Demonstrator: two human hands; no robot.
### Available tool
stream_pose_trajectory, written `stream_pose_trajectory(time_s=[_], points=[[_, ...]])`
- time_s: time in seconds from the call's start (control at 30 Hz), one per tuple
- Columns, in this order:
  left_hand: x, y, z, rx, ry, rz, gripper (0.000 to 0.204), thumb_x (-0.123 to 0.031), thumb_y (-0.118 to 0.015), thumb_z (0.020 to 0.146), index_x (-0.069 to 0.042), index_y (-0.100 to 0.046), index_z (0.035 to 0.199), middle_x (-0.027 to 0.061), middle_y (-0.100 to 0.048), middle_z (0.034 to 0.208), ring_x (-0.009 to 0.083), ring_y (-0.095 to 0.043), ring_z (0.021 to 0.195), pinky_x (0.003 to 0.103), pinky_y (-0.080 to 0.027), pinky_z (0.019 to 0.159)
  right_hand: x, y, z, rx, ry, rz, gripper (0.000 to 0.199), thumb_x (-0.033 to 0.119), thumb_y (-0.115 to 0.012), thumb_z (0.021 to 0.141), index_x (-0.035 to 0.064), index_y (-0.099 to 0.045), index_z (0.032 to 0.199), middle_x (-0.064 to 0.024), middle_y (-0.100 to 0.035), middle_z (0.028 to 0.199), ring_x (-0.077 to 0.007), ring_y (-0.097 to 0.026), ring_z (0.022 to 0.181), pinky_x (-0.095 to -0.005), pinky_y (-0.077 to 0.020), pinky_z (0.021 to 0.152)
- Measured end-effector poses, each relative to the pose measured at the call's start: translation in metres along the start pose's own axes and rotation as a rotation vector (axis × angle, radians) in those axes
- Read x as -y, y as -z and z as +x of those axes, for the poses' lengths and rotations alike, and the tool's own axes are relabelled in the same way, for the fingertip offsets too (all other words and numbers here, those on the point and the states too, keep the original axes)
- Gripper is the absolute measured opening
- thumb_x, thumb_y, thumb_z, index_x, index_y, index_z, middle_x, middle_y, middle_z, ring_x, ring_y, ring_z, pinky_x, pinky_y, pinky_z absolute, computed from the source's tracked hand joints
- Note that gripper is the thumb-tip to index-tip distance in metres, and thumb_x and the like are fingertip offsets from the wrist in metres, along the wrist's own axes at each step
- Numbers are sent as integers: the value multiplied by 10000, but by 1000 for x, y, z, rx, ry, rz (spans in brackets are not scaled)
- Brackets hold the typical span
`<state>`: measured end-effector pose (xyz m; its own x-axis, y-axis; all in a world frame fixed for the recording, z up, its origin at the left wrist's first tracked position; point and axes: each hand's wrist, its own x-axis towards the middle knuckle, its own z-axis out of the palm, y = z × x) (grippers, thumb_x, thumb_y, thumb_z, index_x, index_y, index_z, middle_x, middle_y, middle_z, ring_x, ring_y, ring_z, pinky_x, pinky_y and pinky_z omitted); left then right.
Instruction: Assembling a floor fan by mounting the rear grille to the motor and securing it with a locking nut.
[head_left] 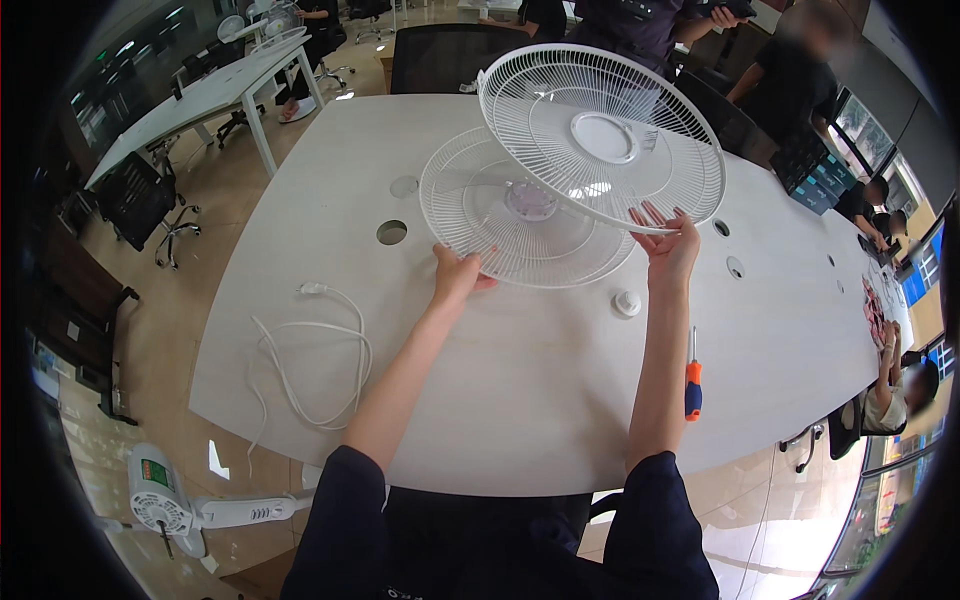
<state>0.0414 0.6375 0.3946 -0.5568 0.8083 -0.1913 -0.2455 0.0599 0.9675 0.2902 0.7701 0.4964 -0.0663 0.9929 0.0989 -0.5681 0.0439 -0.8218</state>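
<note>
My right hand [668, 240] grips the near rim of a round white fan grille [604, 138], its fingers spread along the underside. That grille is raised and tilted above the table. Partly covered by it, a second white fan grille [450, 200] with a pale pinkish round centre lies lower down. My left hand [460, 272] is closed on the near left rim of this lower grille, thumb on top and fingers partly hidden beneath. A small white round cap [627, 303] rests beside my right forearm. To the right of that forearm lies an orange and blue screwdriver [693, 385].
A white cable with a plug [313, 288] is loosely coiled on the left of the white table [520, 400]. Off the table's lower left is a fan motor with its stand [165, 500]. Dark boxes [815, 170] sit at the far right edge. Several people are around.
</note>
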Motion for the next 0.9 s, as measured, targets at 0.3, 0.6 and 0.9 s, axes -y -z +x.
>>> stream_pose_trajectory(time_s=[0.3, 0.6, 0.9], points=[[-23, 68, -89, 88, -21, 65, 485, 49, -399, 819, 54, -158, 1239, 254, -519, 1208, 301, -635, 1071, 397, -624, 764, -1, 6, 9, -10, -77, 9, 361, 100, -418, 795, -65, -320, 1101, -362, -552, 1079, -467, -667, 894, -402, -640, 710], [-35, 148, -174, -68, -3, -62, 481, -40, -435, 867, -1, -269, 1317, 201, -550, 1130, 268, -678, 871, 351, -599, 567, -36, 10, 22, 10, -229, 19, 280, 136, -438, 799, -29, -355, 1010, -381, -563, 1054, -443, -667, 904, -415, -628, 742], [-45, 249, -206, -392, 12, 121, 432, -120, -429, 878, -79, -295, 1287, 182, -671, 940, 246, -679, 614, 304, -510, 417, -78, 1, 4, 27, -321, -16, 154, 138, -398, 822, -7, -399, 874, -421, -546, 1042, -423, -649, 951, -455, -614, 779]])
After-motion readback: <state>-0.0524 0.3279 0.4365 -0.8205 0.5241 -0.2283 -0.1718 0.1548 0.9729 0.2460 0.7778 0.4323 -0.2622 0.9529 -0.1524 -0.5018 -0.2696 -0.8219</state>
